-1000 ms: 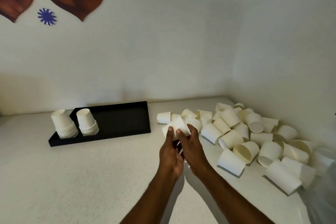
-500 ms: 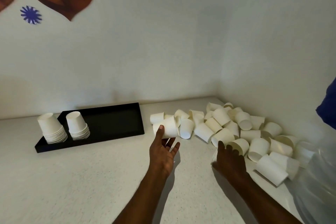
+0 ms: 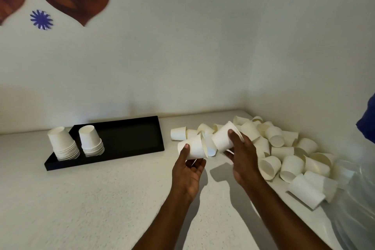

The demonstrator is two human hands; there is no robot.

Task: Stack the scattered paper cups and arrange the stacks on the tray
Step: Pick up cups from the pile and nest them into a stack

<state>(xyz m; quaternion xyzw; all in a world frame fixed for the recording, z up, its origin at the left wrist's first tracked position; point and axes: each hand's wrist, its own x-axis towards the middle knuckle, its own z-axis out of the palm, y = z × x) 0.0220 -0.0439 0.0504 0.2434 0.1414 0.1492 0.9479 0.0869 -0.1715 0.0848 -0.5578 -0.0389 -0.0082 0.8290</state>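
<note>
My left hand (image 3: 187,165) holds a short stack of white paper cups (image 3: 194,148) on its side, mouth pointing right. My right hand (image 3: 241,154) grips a single white cup (image 3: 222,138) just to the right of that stack, tilted, bottom toward the stack's mouth, the two close but apart. A black tray (image 3: 129,138) lies at the left on the white counter. Two upside-down cup stacks stand at its left end: one stack (image 3: 63,144) at the corner and a second stack (image 3: 91,141) beside it. Several loose cups (image 3: 284,150) lie scattered at the right.
The loose cups fill the counter's right corner against the two walls. A clear plastic bag (image 3: 357,199) lies at the right edge. Blue cloth (image 3: 368,122) shows at the far right. The wall carries brown shapes and a blue flower sticker (image 3: 41,19).
My right hand reached into the pile at the right, picked up one cup and brought it back toward the stack held in my left hand.
</note>
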